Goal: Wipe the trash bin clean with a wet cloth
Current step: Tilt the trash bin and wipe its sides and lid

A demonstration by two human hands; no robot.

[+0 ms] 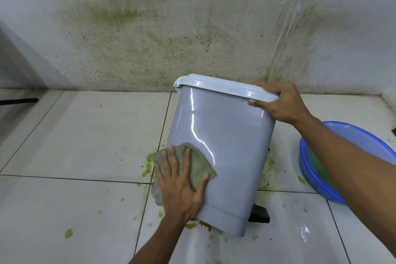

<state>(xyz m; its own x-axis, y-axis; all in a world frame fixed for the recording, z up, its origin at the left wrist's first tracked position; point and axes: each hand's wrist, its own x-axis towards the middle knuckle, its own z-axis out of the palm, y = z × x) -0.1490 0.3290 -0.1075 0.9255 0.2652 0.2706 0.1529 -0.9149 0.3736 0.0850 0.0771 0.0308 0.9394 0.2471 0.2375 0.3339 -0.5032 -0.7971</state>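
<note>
One glossy grey plastic trash bin (225,146), white lid (225,85) shut, is tipped up on its bottom edge on the tiled floor (75,135), close to the green-stained wall (150,28). There's plenty of open tile on its left, with green splotches round its base. A blue basin (308,169) of water sits near its right. The greenish cloth (199,165) is on the bin's lower left side, with the left hand (180,188) pressing it flat, fingers spread. The right hand (280,103) has its grip curled round the lid's corner. A black pedal (260,214) pokes out below.
</note>
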